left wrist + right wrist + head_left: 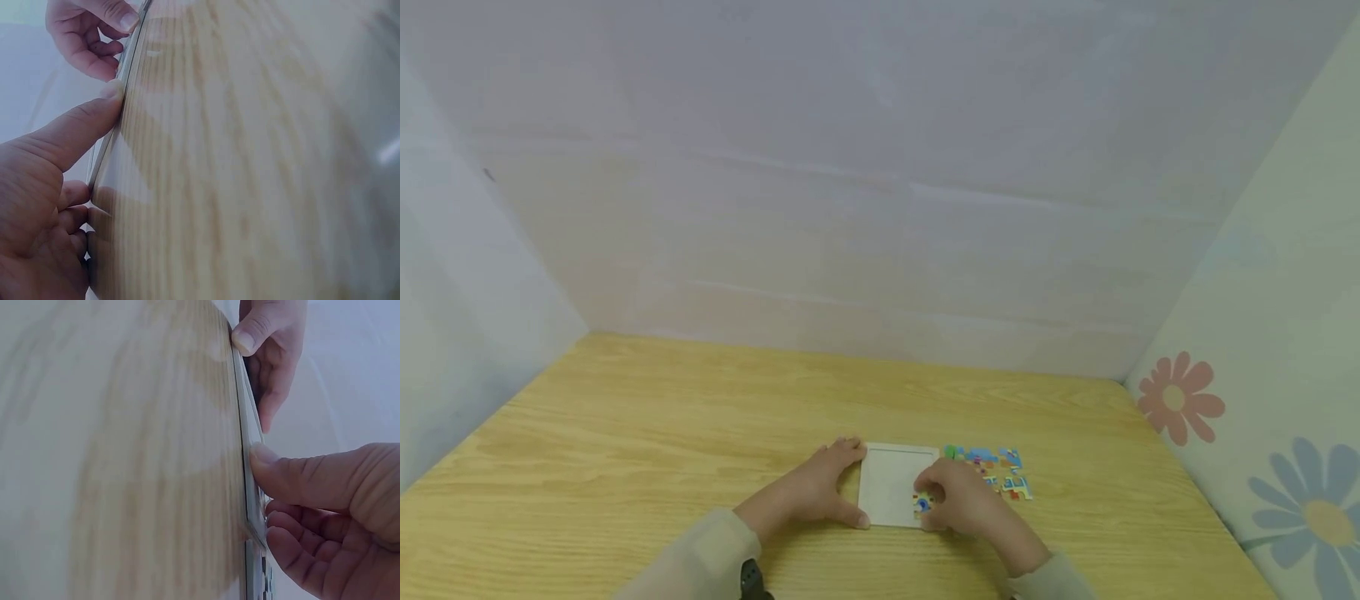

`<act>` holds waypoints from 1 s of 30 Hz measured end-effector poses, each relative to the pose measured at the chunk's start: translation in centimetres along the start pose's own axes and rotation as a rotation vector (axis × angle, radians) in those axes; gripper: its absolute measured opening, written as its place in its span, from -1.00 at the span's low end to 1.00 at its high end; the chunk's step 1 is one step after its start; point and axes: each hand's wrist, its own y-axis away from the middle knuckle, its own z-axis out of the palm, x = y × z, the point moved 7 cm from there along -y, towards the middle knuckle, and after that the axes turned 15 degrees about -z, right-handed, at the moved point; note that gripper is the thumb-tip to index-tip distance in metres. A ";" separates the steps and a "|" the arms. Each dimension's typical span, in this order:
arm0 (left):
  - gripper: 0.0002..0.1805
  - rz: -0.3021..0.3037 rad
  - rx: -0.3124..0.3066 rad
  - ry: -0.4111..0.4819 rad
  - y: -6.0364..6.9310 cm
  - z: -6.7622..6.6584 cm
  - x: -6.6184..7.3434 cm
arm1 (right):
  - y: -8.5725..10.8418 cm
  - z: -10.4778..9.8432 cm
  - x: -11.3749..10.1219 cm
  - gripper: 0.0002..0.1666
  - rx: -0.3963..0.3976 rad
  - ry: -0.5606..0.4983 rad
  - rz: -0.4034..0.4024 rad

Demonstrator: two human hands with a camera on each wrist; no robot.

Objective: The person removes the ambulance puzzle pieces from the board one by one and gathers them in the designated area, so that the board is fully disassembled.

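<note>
A shallow pale square puzzle tray (891,483) lies flat on the wooden table. My left hand (823,483) holds its left side, with the thumb at the near corner and the fingers at the far corner. At the tray's near right corner, my right hand (958,497) has its thumb and curled fingers around a yellow and blue puzzle piece (922,503). In the right wrist view the right thumb (300,475) touches the tray's edge (250,450). Whether the piece sits fully flat is hidden by the fingers.
Several colourful puzzle pieces (1017,483) lie in a loose group right of the tray, partly behind the right hand. The wooden table (700,417) extends around them. Pale walls stand at the back and sides, the right one with printed flowers (1176,398).
</note>
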 end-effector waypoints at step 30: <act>0.08 0.007 -0.001 0.000 0.1 -0.1 -0.1 | -0.5 0.2 0.4 -0.65 -0.069 -0.029 0.037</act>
